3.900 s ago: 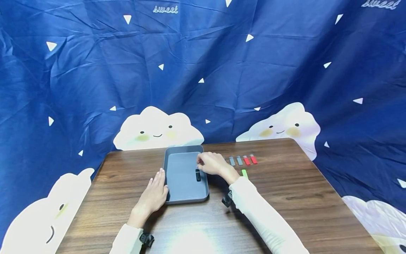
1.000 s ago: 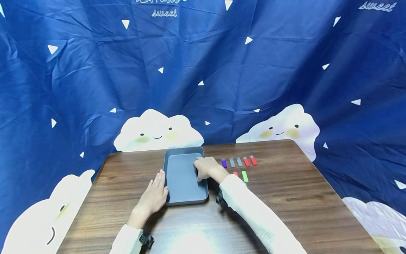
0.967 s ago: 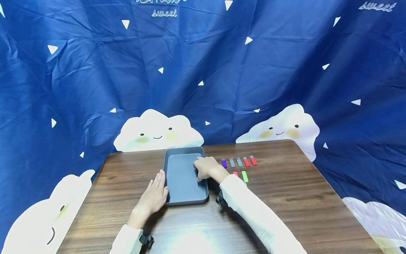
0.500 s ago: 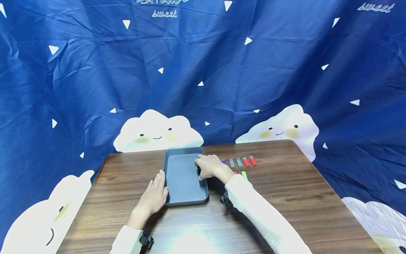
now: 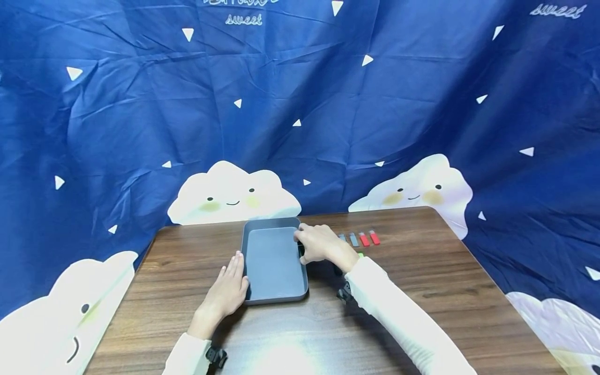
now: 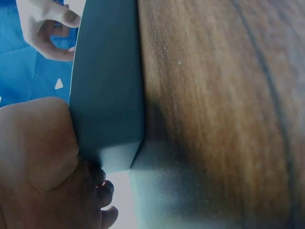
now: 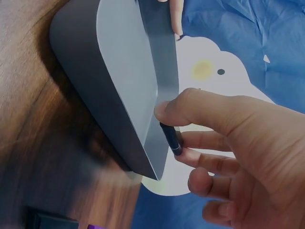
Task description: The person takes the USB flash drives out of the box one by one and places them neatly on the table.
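My left hand (image 5: 227, 287) rests with straight fingers along the left side of a grey tray (image 5: 276, 299). In the left wrist view, the palm touches the outer wall of the tray (image 6: 107, 95). My right hand (image 5: 321, 245) is at the tray's right rim. Its thumb and fingertips pinch a black USB stick (image 7: 171, 137) by its two ends, as the right wrist view shows. The head view shows only part of that black USB stick (image 5: 301, 252) above the rim. No other thing is visible on the tray's floor.
Right of the tray lie grey USB sticks (image 5: 353, 239) and red USB sticks (image 5: 374, 238) in a row. A green one (image 5: 360, 255) is mostly hidden by my right arm. A black item (image 7: 50, 221) lies on the wooden table (image 5: 445, 291). Blue cloth hangs behind.
The black USB stick lay in the tray at first; my right hand took hold of it and has moved right to the rim. Left hand and tray have stayed in place.
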A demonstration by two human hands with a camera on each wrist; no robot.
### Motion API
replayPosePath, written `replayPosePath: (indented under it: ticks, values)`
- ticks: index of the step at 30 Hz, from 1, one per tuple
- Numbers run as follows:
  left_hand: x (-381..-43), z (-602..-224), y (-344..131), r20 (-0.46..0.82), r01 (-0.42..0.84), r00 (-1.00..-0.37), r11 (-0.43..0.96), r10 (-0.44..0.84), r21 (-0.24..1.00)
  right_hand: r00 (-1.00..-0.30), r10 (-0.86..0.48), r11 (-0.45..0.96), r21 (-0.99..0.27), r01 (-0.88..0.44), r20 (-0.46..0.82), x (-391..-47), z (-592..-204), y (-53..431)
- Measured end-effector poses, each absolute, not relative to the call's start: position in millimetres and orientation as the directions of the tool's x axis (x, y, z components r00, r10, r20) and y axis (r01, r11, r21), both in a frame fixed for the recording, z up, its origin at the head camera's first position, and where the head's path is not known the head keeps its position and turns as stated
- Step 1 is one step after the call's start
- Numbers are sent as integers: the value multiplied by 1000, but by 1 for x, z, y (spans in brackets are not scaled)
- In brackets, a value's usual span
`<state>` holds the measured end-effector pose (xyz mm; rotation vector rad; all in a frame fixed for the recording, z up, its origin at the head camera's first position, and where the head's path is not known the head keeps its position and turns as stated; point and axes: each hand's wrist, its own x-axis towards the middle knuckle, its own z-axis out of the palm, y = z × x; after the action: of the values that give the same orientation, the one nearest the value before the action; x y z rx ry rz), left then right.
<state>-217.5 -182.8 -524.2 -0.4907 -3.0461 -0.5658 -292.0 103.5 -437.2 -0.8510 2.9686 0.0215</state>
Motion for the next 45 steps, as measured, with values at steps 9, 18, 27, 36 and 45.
replayPosePath:
  ticks: [9, 18, 27, 36, 45]
  values:
    - [-217, -526, -183, 62, 302, -952, 888, 300, 347, -851, -525, 850, 47, -525, -23, -286, -428, 116]
    - [-216, -527, -182, 60, 298, -953, 887, 296, 354, -839, -544, 838, 56, -543, 10, -279, -417, 136]
    - [-216, -527, -183, 58, 295, -954, 886, 295, 358, -843, -537, 843, 76, -533, 39, -277, -419, 155]
    - [-217, -528, -184, 52, 296, -953, 886, 298, 356, -853, -516, 856, 59, -513, 73, -270, -418, 175]
    - [-220, -530, -185, 60, 302, -952, 882, 301, 362, -857, -504, 864, 45, -502, 113, -264, -419, 194]
